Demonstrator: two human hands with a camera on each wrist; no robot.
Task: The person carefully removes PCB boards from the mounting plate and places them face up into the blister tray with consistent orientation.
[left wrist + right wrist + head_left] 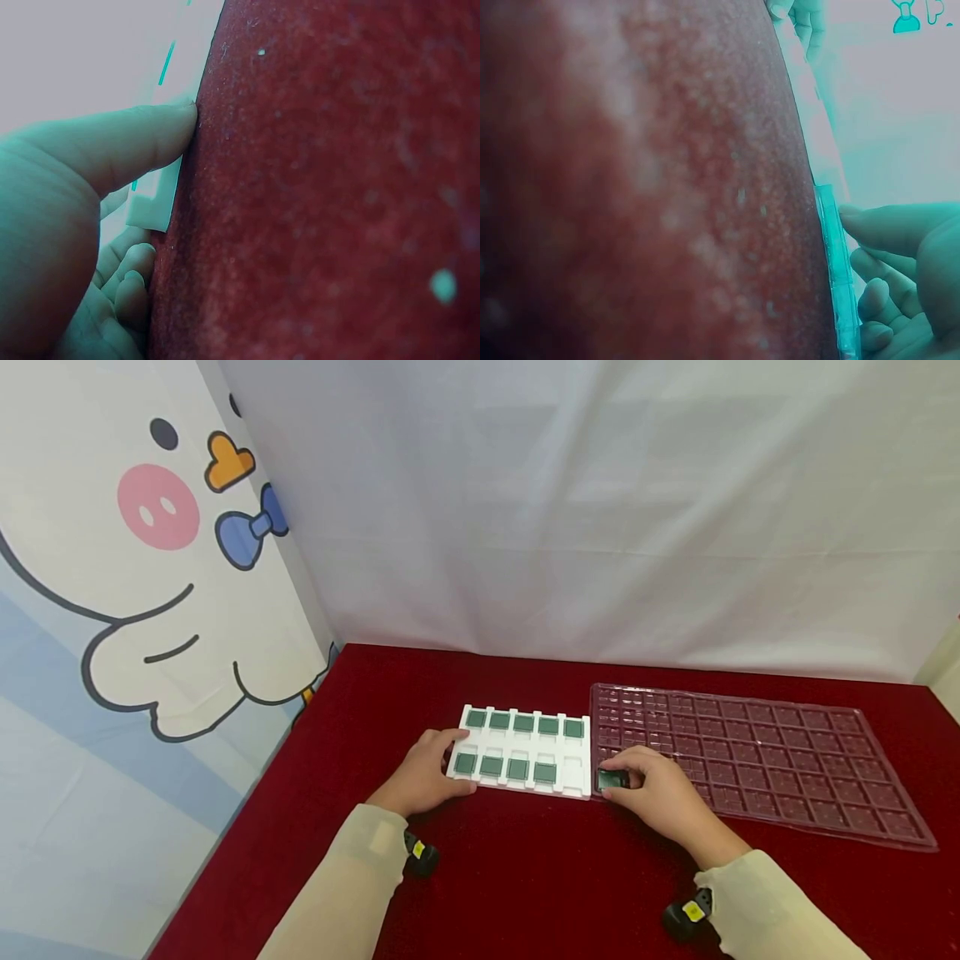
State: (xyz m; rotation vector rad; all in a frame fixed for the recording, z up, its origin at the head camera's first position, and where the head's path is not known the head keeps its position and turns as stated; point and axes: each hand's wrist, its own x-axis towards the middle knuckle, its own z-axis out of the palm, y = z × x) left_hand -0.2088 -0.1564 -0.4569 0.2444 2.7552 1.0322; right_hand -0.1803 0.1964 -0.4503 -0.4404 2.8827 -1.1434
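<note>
Left of the white tray (528,745), a cartoon hanging (172,681) shows one figure, cut off by the frame, one of its two eyes partly lost at the corner fold. Nearer the tray, one pale left sleeve (341,877) runs out of the frame at the bottom, with one dark left wrist device (423,853) at its cuff. The left hand (427,772) grips the tray's left end, thumb at the near edge; its lower fingers are mostly hidden in the head view. In the left wrist view glare washes out the tray's top, leaving thin green streaks.

The tray lies on the red-covered bench (540,868) and carries nine green chips (522,724): five in the far row, four in the near row, with one bare pocket at the near right corner. Just right of that corner, a tenth, dark-edged chip (610,780) is pinched by the right hand (652,789), which partly covers it; whether it is lifted or seated cannot be told.

Farther right of the white tray are one right wrist device (684,918) and one clear tray (780,747), its pockets too obscured by hand and glare for a sure count. One right sleeve (772,910) is cut off below.
</note>
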